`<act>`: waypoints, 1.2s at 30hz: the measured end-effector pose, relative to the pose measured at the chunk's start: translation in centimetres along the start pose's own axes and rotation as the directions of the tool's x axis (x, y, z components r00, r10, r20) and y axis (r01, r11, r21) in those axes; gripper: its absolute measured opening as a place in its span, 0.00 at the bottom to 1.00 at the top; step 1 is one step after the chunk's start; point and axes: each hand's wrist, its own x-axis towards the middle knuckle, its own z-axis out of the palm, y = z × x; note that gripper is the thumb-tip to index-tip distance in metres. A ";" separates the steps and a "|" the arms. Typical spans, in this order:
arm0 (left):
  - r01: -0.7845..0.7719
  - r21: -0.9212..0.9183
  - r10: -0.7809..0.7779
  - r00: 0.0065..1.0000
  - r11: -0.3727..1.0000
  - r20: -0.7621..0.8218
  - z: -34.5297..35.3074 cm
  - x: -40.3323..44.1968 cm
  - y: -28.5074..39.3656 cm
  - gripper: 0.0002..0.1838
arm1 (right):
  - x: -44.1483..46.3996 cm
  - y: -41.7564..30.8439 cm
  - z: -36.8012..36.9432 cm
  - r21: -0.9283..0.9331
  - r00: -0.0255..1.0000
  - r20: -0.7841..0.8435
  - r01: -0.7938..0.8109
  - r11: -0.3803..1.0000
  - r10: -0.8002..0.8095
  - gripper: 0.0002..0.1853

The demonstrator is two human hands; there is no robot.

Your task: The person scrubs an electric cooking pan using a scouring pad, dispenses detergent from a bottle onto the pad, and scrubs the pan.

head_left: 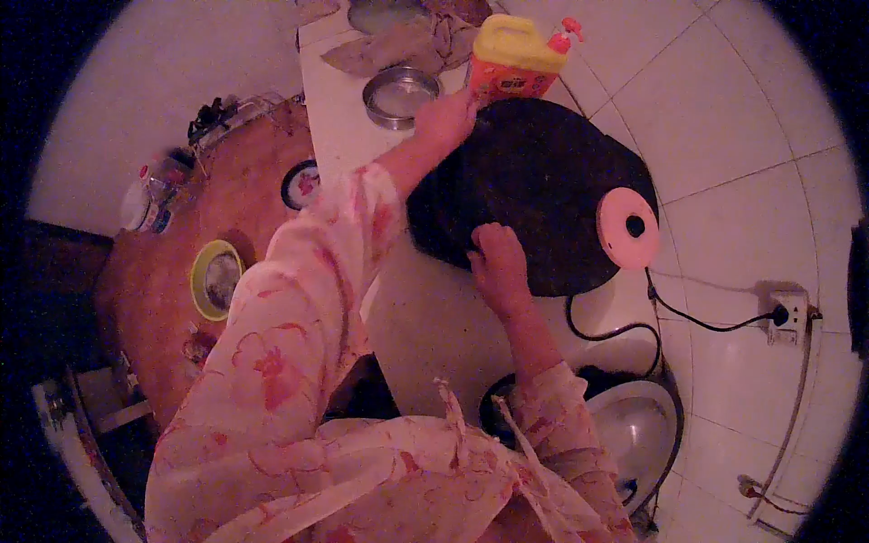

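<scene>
A large round black appliance (534, 190), its exact kind unclear, sits on the pale counter with a pink disc-shaped part (631, 228) at its right side. My left hand (445, 119) is closed at the appliance's far left edge, close to the lower corner of an orange jug with a yellow top (516, 59); its fingertips are partly hidden. At the near edge, my right hand (501, 262) has its fingers curled against the black surface. Left of my left hand lies a shallow round metal pan (392, 116).
A brown cloth (398, 47) lies behind the pan. A black cord runs to a wall socket (787, 317). Near my right forearm is a shiny metal bowl (634, 425). The reddish-brown table (172, 308) at left holds a yellow-green bowl (201, 282) and a dark-rimmed plate (288, 185).
</scene>
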 end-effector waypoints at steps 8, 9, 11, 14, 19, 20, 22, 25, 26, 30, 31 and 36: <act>-0.264 -0.035 0.263 0.965 0.964 -0.019 -1.1 -7.7 1.6 0.12 | 0.6 -0.2 -0.4 -0.113 0.945 0.270 -0.158 0.981 0.183 0.12; -0.204 0.013 0.204 0.979 0.979 0.008 -0.8 -6.3 1.6 0.12 | 0.5 -0.3 -0.4 -0.115 0.943 0.276 -0.159 0.980 0.186 0.12; -0.167 0.017 0.167 0.986 0.986 -0.007 -0.1 -2.7 0.6 0.13 | 0.2 -0.5 -0.2 -0.053 0.981 0.143 -0.123 0.991 0.130 0.12; -0.094 -0.024 0.093 0.995 0.995 -0.017 2.0 1.4 -1.6 0.15 | 0.1 0.0 -0.1 -0.005 0.988 0.122 -0.093 0.996 0.093 0.11; -0.052 -0.031 0.054 0.996 0.998 0.066 0.6 1.0 -1.2 0.13 | 0.1 -0.3 -0.1 -0.027 0.981 0.142 -0.130 0.991 0.132 0.11; -0.087 -0.087 0.092 0.994 0.992 0.055 0.2 -0.3 -1.1 0.13 | 0.1 -0.1 -0.2 -0.003 0.983 0.143 -0.117 0.993 0.116 0.11; -0.131 -0.127 0.142 0.986 0.983 0.085 -1.5 -4.9 -0.3 0.14 | 0.3 0.0 -0.2 -0.037 0.980 0.167 -0.108 0.993 0.113 0.12; -0.131 -0.068 0.138 0.984 0.989 0.110 -1.6 -6.2 -0.1 0.15 | 0.1 -0.1 0.0 -0.065 0.979 0.169 -0.102 0.993 0.112 0.12; -0.115 -0.023 0.116 0.990 0.993 0.082 -1.2 -6.1 -0.2 0.15 | 0.1 0.0 -0.1 -0.059 0.983 0.150 -0.093 0.994 0.101 0.12; 0.039 0.006 -0.040 0.997 0.999 0.067 1.1 1.2 -2.4 0.13 | 0.1 -0.3 -0.6 -0.066 0.976 0.179 -0.114 0.991 0.124 0.11; 0.020 -0.025 -0.019 0.998 0.999 0.061 2.6 2.5 -3.8 0.14 | 0.0 -0.3 -0.6 -0.047 0.981 0.160 -0.101 0.994 0.107 0.12; 0.038 0.031 -0.039 0.997 0.999 0.061 1.5 1.4 -3.5 0.15 | 0.1 -0.5 -0.6 -0.073 0.970 0.194 -0.138 0.988 0.150 0.14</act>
